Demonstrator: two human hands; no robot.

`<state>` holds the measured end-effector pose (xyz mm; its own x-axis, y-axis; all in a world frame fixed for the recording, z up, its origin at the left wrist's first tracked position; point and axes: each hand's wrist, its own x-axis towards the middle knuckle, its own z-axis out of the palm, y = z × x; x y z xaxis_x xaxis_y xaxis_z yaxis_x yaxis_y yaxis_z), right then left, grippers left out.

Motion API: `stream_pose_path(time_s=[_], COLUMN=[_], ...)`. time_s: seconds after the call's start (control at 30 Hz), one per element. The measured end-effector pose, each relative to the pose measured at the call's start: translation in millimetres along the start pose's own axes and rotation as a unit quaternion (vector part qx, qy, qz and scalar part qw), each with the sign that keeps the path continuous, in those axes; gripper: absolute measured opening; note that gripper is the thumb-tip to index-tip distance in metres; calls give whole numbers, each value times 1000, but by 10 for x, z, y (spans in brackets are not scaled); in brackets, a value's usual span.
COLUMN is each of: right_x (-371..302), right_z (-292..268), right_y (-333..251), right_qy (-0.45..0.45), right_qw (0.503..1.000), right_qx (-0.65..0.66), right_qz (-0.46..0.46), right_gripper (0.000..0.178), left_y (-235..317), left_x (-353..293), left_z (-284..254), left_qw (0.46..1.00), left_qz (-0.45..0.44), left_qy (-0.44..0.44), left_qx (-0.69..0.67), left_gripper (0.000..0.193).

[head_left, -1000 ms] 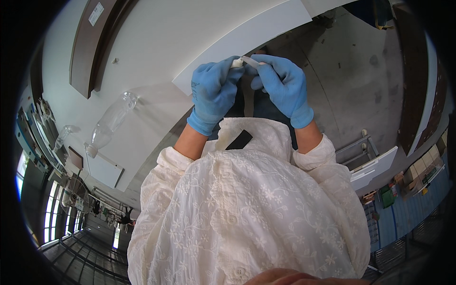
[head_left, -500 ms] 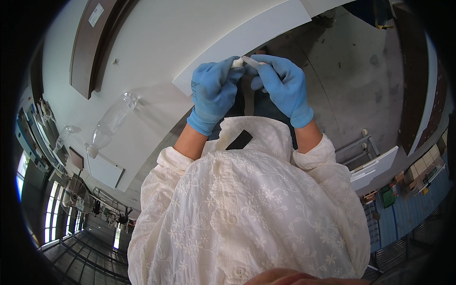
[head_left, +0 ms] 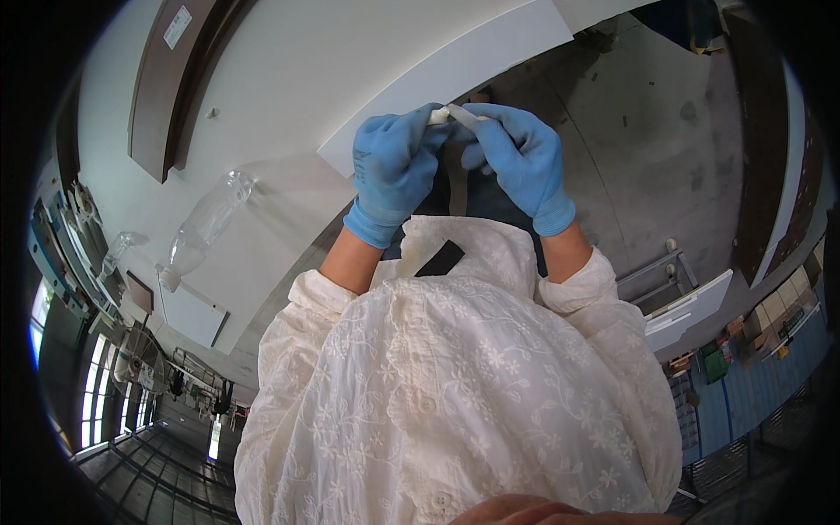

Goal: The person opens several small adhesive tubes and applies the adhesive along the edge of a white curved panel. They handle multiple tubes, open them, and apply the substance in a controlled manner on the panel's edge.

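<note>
I see my blue-gloved left hand [head_left: 395,168] and right hand [head_left: 518,159] both pinched shut on a small white stick-like piece [head_left: 453,115], held above the smooth white counter [head_left: 289,96] edge, near a clear plastic bottle [head_left: 203,226].

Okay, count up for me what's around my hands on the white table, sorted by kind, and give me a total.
Blue gloves: 2, on the left hand and the right hand
Small white pieces pinched between the fingertips: 1
Clear plastic bottles lying on the table: 2, a large one and a smaller one
Total: 5
</note>
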<state>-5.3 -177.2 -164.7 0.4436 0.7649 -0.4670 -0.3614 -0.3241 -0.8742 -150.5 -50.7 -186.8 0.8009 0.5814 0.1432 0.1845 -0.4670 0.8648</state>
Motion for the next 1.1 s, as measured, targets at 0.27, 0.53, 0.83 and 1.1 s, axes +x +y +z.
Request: stream_pose_path(time_s=[0.27,0.53,0.83,1.1], right_x=[23,293,448,519], right_z=[-57,-423,-438,-392], right_y=[126,445,586,684], right_qy=[172,250,260,287], right_qw=[984,868,804,804], right_qx=[48,-321,-399,-370], right_qz=[-17,-286,-356,-367], right_gripper=[25,12,14,15], left_y=[-141,-389,-465,-460], left_x=[89,87,68,76], left_z=[17,35,75,65], left_qw=[992,989,989,989], left_qz=[1,9,11,24], left_qy=[89,135,143,137], left_qx=[88,60,29,43], left_gripper=[24,17,16,15])
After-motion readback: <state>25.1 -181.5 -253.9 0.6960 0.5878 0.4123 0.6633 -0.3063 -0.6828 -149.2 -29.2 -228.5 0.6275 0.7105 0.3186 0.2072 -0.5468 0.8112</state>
